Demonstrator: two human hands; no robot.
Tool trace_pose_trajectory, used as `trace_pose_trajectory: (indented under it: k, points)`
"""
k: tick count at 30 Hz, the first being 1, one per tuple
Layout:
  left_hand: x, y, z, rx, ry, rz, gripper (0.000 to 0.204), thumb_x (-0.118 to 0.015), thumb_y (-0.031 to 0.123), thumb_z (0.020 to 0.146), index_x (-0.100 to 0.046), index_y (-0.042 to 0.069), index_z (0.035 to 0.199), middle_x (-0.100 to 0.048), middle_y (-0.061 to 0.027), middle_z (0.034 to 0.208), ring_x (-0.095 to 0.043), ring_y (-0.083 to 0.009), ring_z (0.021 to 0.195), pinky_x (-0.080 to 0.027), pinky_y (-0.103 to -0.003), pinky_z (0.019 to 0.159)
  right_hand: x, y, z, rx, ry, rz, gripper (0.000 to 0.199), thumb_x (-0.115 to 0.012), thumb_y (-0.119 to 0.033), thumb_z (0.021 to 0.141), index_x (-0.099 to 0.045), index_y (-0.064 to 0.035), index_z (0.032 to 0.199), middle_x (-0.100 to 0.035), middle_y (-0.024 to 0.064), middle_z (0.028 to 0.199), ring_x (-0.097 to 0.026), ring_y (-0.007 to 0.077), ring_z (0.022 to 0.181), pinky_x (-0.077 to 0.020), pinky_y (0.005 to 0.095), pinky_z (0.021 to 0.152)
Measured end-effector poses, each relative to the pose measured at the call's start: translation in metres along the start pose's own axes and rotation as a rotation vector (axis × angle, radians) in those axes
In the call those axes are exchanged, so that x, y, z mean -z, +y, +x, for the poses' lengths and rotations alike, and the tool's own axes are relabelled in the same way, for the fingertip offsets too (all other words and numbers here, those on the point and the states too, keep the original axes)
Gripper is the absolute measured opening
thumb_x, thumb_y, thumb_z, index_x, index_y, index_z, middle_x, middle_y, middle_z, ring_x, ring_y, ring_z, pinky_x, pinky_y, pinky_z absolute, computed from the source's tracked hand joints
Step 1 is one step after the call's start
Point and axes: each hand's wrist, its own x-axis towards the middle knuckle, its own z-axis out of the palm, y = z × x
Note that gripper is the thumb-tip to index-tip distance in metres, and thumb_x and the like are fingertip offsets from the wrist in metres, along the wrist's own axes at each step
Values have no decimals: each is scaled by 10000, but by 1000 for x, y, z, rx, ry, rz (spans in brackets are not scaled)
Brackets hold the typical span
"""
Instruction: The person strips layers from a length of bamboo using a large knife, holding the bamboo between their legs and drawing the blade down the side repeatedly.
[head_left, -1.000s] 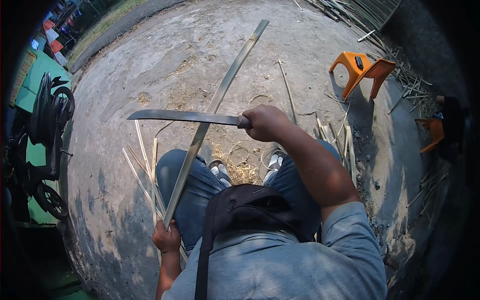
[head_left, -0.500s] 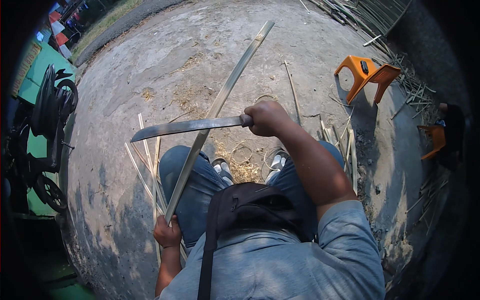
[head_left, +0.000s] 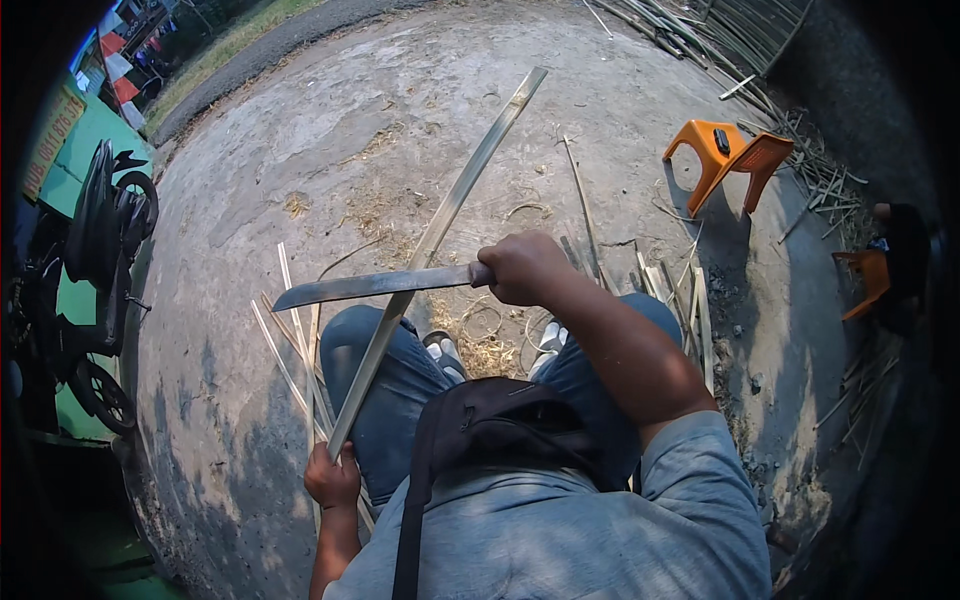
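Note:
My left hand (head_left: 332,474) is closed round the lower end of a long pale bamboo strip (head_left: 463,192), which slants up and away to the right across my left thigh. In my right fist (head_left: 525,268) is the short handle of a machete (head_left: 375,286). Its long, curved-tip blade points left and lies across the strip, a little above my left knee. Whether the edge bites into the bamboo cannot be made out. More thin bamboo strips (head_left: 285,350) lie beside my left leg, and others (head_left: 704,325) beside my right leg.
An orange plastic chair (head_left: 715,155) with a small dark object on its seat stands ahead to the right. Behind it are piles of bamboo sticks (head_left: 825,180). Another person (head_left: 905,260) is at the far right by a second orange chair. A motorcycle (head_left: 100,270) is parked at left.
My right hand and the machete have come down a little toward me, the blade sliding nearer along the strip. My left hand keeps its hold; the strip's far end sits slightly lower.

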Motion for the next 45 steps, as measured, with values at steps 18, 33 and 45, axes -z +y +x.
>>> trace_pose_trajectory:
  k: [18, 33, 45]
  points:
    - [-14, -4, -3, 23, 21, -30, 608, -573, 639, 1011, -602, 38, 922, -643, -220, 809, -638, -506, 761, -482, -574, 652, -5, -10, 7, -12, 35, 72, 138, -709, -245, 839, -759, -160, 936, -768, 118, 922, -752, 357, 896, -594, 501, 782]
    - [-16, -8, -3, 33, 15, -60, 588, -589, 622, 1008, -601, 38, 943, -644, -225, 806, -640, -512, 767, -477, -586, 648, -3, -6, 8, -4, 62, 90, 135, -708, -247, 831, -755, -182, 940, -768, 107, 922, -754, 334, 902, -590, 483, 803]
    - [-18, -4, 4, -13, 59, -24, 598, -564, 623, 1028, -612, 33, 946, -634, -236, 784, -635, -514, 752, -456, -574, 630, -9, 25, 25, -83, 139, 44, 119, -691, -214, 825, -755, -179, 919, -768, 101, 905, -754, 336, 892, -598, 475, 789]
